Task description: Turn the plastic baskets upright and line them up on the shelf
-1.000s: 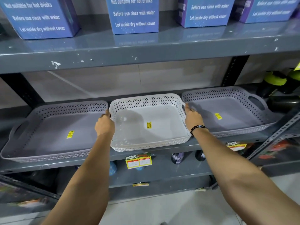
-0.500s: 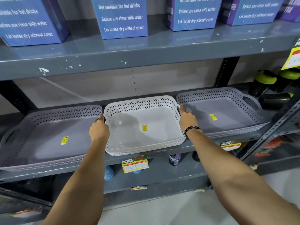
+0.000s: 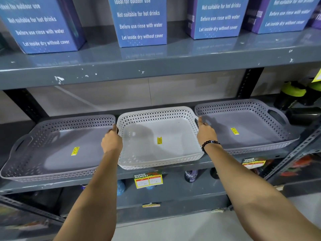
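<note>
The white basket (image 3: 159,138) stood upright on the middle grey shelf (image 3: 173,173), between two upright grey baskets. The left grey basket (image 3: 57,146) lay just beside its left wall; the right grey basket (image 3: 243,126) lay just beside its right wall. All three sat in one row with their open sides up, and each carried a small yellow sticker on its floor. The front edges of the white basket and the left grey basket overhung the shelf lip slightly.

The left hand (image 3: 111,141) gripped the left handle of the white basket, fingers curled over the rim. The right hand (image 3: 205,133) gripped the right handle in the same manner, thumb along the rim. A black bead bracelet (image 3: 209,145) circled the right wrist. Both forearms reached forward from the lower edge of the view.

On the upper shelf (image 3: 156,66) stood four blue boxes (image 3: 140,23) with printed care instructions. A price tag (image 3: 148,180) hung from the lip of the middle shelf below the white basket. Dark bottles with green caps (image 3: 293,94) stood at the far right, beyond the right grey basket.
</note>
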The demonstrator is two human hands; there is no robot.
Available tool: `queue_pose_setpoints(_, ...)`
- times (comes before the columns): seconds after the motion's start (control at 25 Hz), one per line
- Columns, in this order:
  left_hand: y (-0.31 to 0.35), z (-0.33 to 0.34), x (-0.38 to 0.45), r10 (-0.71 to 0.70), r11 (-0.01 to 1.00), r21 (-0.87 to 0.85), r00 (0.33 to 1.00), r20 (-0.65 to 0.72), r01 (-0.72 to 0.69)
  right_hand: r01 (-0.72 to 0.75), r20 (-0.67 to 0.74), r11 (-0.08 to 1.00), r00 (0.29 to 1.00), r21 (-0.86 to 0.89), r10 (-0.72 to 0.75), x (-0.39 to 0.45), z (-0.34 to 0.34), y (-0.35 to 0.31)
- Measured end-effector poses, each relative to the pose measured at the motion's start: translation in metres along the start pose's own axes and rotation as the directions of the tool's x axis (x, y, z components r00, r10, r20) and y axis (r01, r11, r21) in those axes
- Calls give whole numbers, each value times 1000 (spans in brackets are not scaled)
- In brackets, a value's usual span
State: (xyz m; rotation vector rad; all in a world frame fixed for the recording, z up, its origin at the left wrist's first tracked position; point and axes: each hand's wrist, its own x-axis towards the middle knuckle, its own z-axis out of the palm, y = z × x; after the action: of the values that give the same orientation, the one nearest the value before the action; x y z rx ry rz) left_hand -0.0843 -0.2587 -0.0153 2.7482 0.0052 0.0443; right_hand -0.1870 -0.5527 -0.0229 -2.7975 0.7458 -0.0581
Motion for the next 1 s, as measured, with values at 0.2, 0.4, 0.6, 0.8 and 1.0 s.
queue_pose_setpoints(0.2, 1, -2, -2, -6, 1000, 5, 1000, 8, 6, -9, 0, 1000, 1000, -2, 9, 0, 0, -1)
queue_pose_setpoints(0.4, 2, -2, -1, -11, 1000, 7, 1000, 4, 11, -8, 7, 1000, 1000, -5, 8, 1, 0, -1)
queue_pose_setpoints(0.6, 2, 0, 1, -25, 1000, 16, 1000, 7, 25, 9, 0, 1000, 1000, -21, -9, 2, 1, 0)
queue_pose_setpoints(0.8, 3, 2, 3, -37, 999, 25, 999, 8, 37, 2, 0, 1000, 1000, -13, -2, 4, 2, 1)
queue_pose_setpoints(1.0, 2, -2, -7, -30, 1000, 4, 995, 94, 30, -31, 46, 999, 998, 16, 30, -2, -5, -3)
